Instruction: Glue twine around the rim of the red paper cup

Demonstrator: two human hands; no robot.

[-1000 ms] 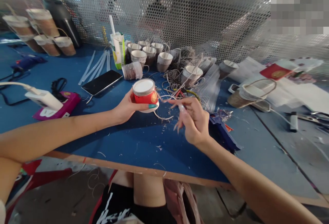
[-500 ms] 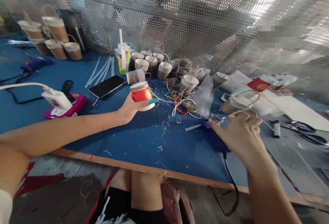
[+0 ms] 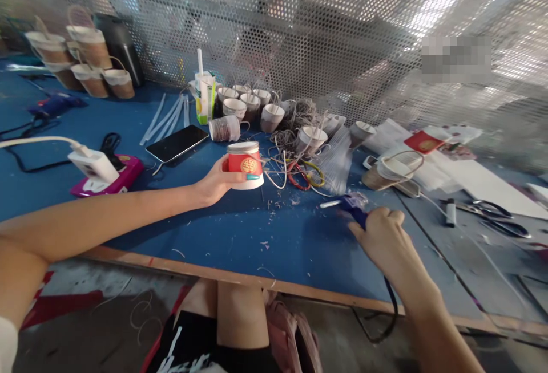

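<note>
My left hand (image 3: 216, 182) is closed around a small white cup (image 3: 244, 165) with a red band and a round gold emblem, held upright above the blue table. Its fingers wrap the far side and the thumb lies across the front. On the right, my right hand (image 3: 389, 239) is closed on the handle of a blue hot glue gun (image 3: 356, 209). A whitish stick (image 3: 330, 205) protrudes from the gun's left end, and a black cord (image 3: 391, 299) hangs from it over the table edge. Part of the handle is hidden by my fingers.
Several small cups (image 3: 273, 117) and tangled cord (image 3: 302, 113) stand behind the held cup. A phone (image 3: 177, 144), glue sticks (image 3: 165, 125) and a magenta power strip (image 3: 128, 170) lie left. Scissors (image 3: 499, 216) lie right. A perforated metal screen (image 3: 265, 25) stands behind.
My left hand has turned the cup upright, its emblem now facing me. My right hand has closed on the glue gun's handle; the gun has shifted and its stick now points more level.
</note>
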